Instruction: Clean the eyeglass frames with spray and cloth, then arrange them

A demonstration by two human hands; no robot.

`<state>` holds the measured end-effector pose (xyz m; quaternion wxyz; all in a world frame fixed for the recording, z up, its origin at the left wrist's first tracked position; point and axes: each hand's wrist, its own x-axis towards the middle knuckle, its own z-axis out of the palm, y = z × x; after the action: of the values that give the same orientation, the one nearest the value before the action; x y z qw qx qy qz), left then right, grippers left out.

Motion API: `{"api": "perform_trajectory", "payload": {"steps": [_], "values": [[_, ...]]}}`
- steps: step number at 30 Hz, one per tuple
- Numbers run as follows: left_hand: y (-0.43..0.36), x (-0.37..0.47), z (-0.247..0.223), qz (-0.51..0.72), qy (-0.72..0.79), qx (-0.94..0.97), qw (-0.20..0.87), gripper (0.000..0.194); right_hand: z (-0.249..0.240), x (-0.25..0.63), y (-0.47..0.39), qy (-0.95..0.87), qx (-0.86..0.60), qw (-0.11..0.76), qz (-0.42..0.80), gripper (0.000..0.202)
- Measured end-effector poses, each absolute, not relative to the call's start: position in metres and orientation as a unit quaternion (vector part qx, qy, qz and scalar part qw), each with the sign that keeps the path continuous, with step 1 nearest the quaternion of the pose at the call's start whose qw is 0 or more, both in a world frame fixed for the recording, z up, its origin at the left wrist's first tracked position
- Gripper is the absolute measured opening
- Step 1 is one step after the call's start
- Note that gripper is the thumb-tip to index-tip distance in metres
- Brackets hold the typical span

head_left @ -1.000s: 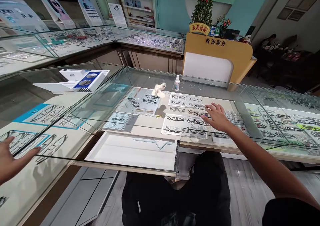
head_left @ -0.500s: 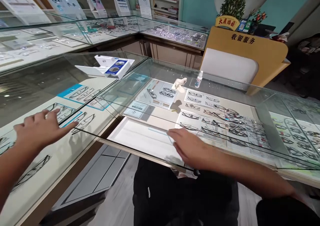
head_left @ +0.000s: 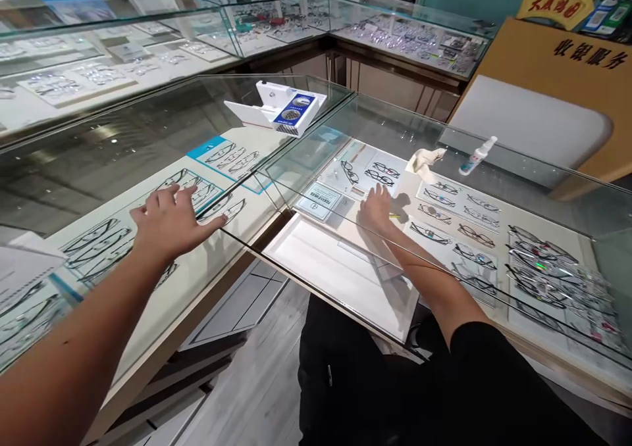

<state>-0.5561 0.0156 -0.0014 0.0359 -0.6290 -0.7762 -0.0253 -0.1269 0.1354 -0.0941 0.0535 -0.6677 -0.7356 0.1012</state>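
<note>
My left hand (head_left: pixel 170 219) lies on the glass top of the counter with its fingers spread and holds nothing. Below it, inside the case, are several pairs of eyeglasses (head_left: pixel 237 160) on light display boards. My right hand (head_left: pixel 376 207) is beneath the glass, inside the case, above the pulled-out white drawer (head_left: pixel 326 262). Its fingers reach forward, slightly bent, just short of two dark-framed eyeglasses (head_left: pixel 382 175); no object shows in them. Another pair of eyeglasses (head_left: pixel 349 172) sits to their left. A pale blue printed card (head_left: pixel 318 200) is left of this hand.
On the glass stand an open white and blue box (head_left: pixel 296 114), a crumpled cloth (head_left: pixel 425 162) and a spray bottle (head_left: pixel 478 156). Many more eyeglasses (head_left: pixel 543 268) fill the case at right. A yellow counter (head_left: pixel 538 45) and a white chair back (head_left: pixel 533 117) are behind.
My right hand has gone from over the drawer's front forward into the case, towards the eyeglasses. The view has swung, and my left hand remains spread on the glass.
</note>
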Motion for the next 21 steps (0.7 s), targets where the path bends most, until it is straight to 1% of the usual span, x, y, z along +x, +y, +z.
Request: {"api": "perform_trajectory", "payload": {"steps": [3,7,10,13,17,21], "values": [[0.015,-0.559,-0.005,-0.039,-0.775,-0.629,0.034,0.097,-0.107,-0.116,0.174,-0.718,-0.691,0.046,0.072,0.068],[0.015,-0.559,-0.007,-0.051,-0.77,-0.635,0.028,0.096,-0.125,-0.109,0.213,-0.727,-0.685,-0.003,0.044,0.068],[0.014,-0.556,-0.006,-0.057,-0.772,-0.633,0.025,0.098,-0.135,-0.107,0.233,-0.73,-0.682,-0.018,0.044,0.067],[0.013,-0.552,-0.003,-0.056,-0.775,-0.629,0.019,0.098,-0.144,-0.107,0.245,-0.729,-0.682,-0.022,0.055,0.066],[0.012,-0.55,-0.001,-0.055,-0.774,-0.631,0.013,0.101,-0.15,-0.107,0.25,-0.738,-0.673,-0.015,0.053,0.074],[0.013,-0.552,-0.003,-0.05,-0.774,-0.631,0.016,0.101,-0.147,-0.109,0.244,-0.737,-0.675,0.0,0.034,0.071]]}}
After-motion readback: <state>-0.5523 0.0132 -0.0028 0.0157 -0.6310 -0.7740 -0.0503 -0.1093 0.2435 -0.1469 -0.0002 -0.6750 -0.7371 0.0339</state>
